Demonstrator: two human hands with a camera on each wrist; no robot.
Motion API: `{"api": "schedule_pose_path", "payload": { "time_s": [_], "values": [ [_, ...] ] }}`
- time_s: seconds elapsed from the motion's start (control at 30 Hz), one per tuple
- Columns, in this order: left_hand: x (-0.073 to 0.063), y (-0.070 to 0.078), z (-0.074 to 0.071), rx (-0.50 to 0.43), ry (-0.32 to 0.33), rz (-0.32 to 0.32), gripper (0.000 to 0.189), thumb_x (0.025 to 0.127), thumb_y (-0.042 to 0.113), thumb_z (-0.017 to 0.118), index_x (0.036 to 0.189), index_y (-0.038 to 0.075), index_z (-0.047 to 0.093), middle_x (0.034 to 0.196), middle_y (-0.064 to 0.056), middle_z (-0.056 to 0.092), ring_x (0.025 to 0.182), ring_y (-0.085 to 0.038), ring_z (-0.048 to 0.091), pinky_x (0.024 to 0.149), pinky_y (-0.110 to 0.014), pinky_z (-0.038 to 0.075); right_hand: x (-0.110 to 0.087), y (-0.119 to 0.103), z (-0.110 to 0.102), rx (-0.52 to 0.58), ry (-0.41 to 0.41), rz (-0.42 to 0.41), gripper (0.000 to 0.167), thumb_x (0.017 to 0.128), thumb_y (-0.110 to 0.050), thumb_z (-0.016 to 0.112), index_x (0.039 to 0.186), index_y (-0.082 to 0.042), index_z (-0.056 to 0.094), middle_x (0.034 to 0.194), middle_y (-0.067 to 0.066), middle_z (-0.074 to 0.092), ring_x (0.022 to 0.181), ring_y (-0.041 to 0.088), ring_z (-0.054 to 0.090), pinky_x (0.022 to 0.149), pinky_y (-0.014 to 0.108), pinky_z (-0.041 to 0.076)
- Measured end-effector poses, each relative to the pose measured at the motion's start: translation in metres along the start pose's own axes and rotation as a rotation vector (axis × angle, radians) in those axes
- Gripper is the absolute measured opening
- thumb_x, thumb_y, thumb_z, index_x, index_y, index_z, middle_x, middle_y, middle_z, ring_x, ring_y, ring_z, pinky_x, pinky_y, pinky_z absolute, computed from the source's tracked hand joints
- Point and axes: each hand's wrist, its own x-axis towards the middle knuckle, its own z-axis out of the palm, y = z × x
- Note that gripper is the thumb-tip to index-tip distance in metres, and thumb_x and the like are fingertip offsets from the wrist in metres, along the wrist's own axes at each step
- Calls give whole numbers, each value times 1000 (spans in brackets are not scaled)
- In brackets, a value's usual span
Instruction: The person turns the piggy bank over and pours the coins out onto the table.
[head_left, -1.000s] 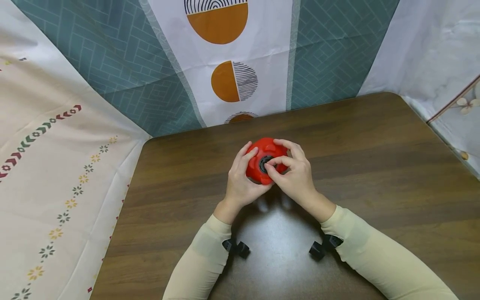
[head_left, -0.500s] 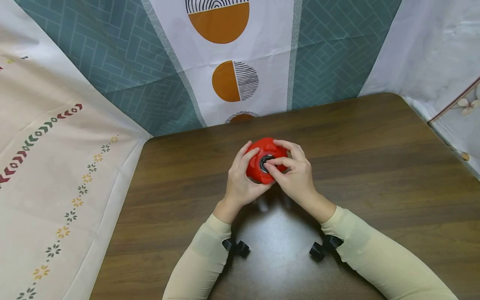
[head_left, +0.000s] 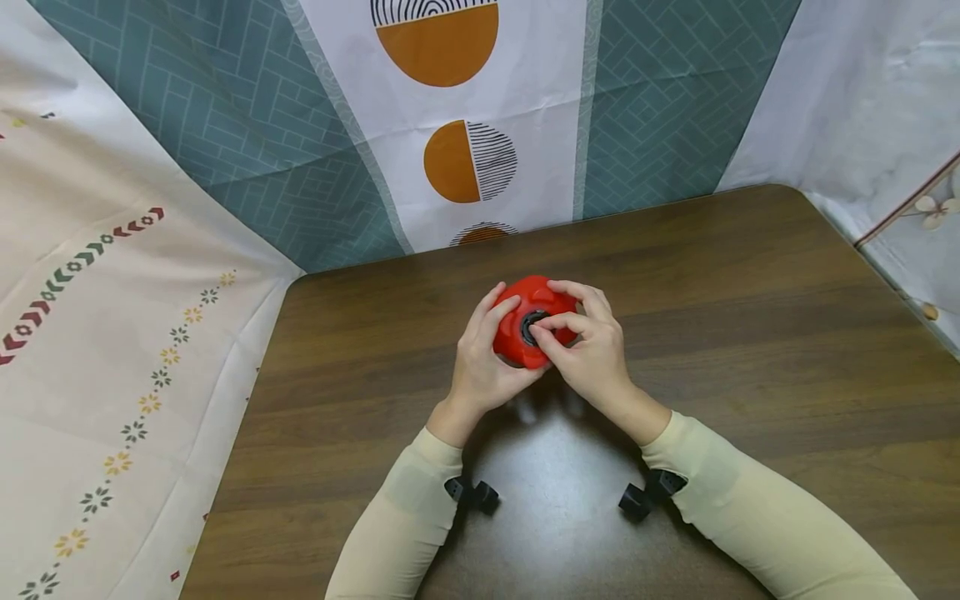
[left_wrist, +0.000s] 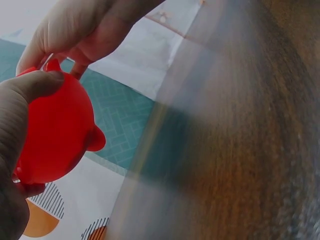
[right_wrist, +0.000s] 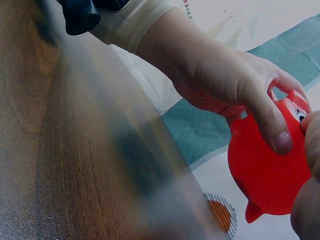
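Red toy (left_wrist: 59,131) is up over the table (head_left: 352,367), left hand (head_left: 482,357) curled round it from 8 o'clock, right hand (head_left: 596,348) at 4, thumb and index nearly together, pinching its black plug (head_left: 527,329).

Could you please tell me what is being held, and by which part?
A red rounded object: the left hand grips it round its side, while the right hand pinches at the dark round piece in its middle with thumb and forefinger.
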Motion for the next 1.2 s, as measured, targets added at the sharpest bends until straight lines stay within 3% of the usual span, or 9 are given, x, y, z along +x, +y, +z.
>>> {"api": "schedule_pose_path", "payload": {
  "time_s": [0.3, 0.53, 0.67, 0.9, 1.2],
  "values": [
    [2, 1, -4, -9, 7, -7, 77, 65, 24, 87, 129, 5, 50, 142, -17, 44, 130, -28, 45, 97, -37, 47, 1, -3, 0, 19, -7, -8, 7, 76, -8, 81, 78, -4, 76, 125, 5, 60, 117, 23, 50, 90, 33, 50],
    [2, 2, -6, -15, 30, 7, 77, 63, 23, 87, 129, 4, 50, 141, -17, 46, 130, -29, 45, 97, -37, 47, 1, -7, 1, 83, 25, -7, 6, 75, -3, 81, 78, -4, 75, 124, 4, 62, 115, 23, 51, 85, 29, 49],
    [3, 2, -6, -22, 40, 11, 77, 63, 22, 87, 128, 4, 51, 141, -17, 46, 131, -29, 45, 98, -37, 47, 1, -11, 1, 121, 41, -10, 8, 74, 0, 80, 79, -4, 76, 122, 6, 62, 115, 24, 51, 85, 31, 50],
    [4, 0, -10, -8, 43, 21, 78, 64, 22, 87, 130, 4, 49, 141, -18, 45, 131, -29, 44, 97, -37, 47, 4, -17, -3, 150, 75, -14, 12, 71, 2, 82, 78, -5, 76, 120, 11, 63, 114, 27, 51, 95, 41, 44],
    [7, -4, -17, 0, 90, 36, 80, 65, 22, 87, 132, 5, 47, 138, -21, 47, 129, -29, 45, 93, -38, 50, 15, -18, -14, 129, 124, -10, 13, 70, 6, 81, 78, -3, 75, 120, 13, 62, 114, 26, 52, 95, 34, 41]
  ]
}}
